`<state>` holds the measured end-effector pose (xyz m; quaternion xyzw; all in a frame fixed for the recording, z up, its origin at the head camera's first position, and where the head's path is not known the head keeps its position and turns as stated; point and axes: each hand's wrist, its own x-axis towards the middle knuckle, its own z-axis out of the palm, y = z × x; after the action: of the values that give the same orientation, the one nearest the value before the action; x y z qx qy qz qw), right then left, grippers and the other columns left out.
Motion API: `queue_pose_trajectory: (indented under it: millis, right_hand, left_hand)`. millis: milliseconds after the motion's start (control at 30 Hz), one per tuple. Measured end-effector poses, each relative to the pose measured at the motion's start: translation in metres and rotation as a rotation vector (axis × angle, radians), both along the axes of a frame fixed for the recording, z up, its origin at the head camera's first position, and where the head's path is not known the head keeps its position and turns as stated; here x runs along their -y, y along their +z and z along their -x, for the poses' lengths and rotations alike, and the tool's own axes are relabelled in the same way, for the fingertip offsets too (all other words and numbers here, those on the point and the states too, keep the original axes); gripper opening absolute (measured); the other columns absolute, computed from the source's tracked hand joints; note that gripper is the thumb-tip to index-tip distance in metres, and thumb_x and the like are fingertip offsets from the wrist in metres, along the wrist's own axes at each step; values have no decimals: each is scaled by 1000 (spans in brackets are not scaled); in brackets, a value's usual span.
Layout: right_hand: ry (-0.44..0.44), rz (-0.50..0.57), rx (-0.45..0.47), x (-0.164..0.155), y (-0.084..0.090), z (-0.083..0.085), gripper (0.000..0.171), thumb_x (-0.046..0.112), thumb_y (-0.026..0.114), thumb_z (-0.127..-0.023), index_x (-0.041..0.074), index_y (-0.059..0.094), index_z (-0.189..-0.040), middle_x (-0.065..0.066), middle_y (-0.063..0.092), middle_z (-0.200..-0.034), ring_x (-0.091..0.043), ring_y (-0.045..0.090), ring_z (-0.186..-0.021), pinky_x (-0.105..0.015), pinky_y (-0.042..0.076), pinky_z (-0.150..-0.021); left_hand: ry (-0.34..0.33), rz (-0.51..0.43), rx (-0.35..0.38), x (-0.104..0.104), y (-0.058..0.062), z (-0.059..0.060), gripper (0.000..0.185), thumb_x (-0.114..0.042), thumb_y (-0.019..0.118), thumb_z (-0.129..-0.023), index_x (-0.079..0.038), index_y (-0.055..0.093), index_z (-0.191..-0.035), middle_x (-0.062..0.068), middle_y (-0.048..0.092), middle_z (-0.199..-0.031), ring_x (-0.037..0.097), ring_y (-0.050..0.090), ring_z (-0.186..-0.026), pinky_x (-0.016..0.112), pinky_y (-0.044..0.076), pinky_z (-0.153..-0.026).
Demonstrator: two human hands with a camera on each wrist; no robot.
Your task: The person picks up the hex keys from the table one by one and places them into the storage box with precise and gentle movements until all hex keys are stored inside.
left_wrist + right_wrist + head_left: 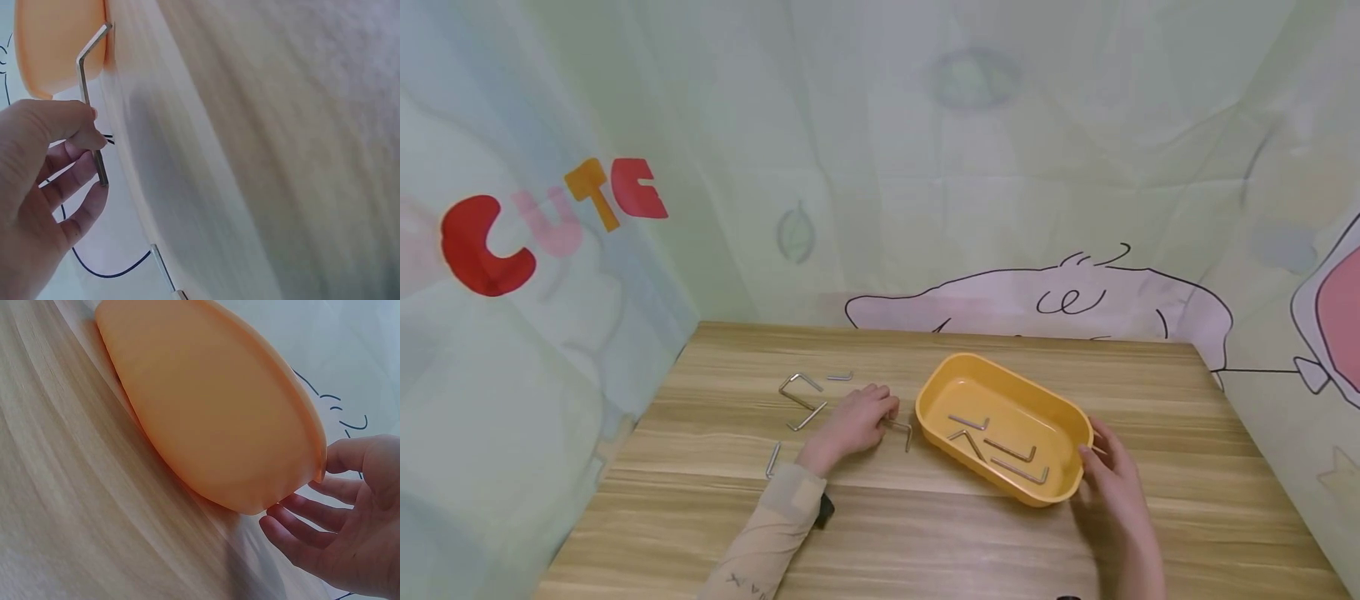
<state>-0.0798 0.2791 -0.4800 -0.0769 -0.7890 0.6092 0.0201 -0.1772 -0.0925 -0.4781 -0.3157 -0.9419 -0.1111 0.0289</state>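
My left hand (859,417) pinches an L-shaped hex key (901,426) between thumb and fingers, just left of a yellow plastic tray (958,454). In the left wrist view that hex key (82,78) points its bent end toward the tray (59,47). My right hand (1116,471) grips the tray's right end; in the right wrist view its thumb lies at the rim and the fingers are against the outer wall (212,419). Several hex keys (1011,450) lie inside the tray.
More hex keys lie on the wooden table (940,542) around the left hand: a small one (840,377) behind it, a group (796,392) to its left, and one (772,460) nearer the front. A printed curtain (880,208) stands along the table's back edge.
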Motion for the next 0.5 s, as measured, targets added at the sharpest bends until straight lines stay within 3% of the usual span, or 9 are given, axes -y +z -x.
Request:
queue_pose_trajectory:
  millis: [500]
  right_hand:
    - [2, -2, 3, 1, 1, 0, 55, 17, 43, -101, -1, 23, -149, -26, 35, -143, 19, 44, -99, -3, 44, -80]
  left_hand:
    - [-12, 14, -23, -2, 12, -10, 22, -3, 64, -77, -19, 61, -92, -6, 56, -91, 13, 50, -87, 30, 47, -80]
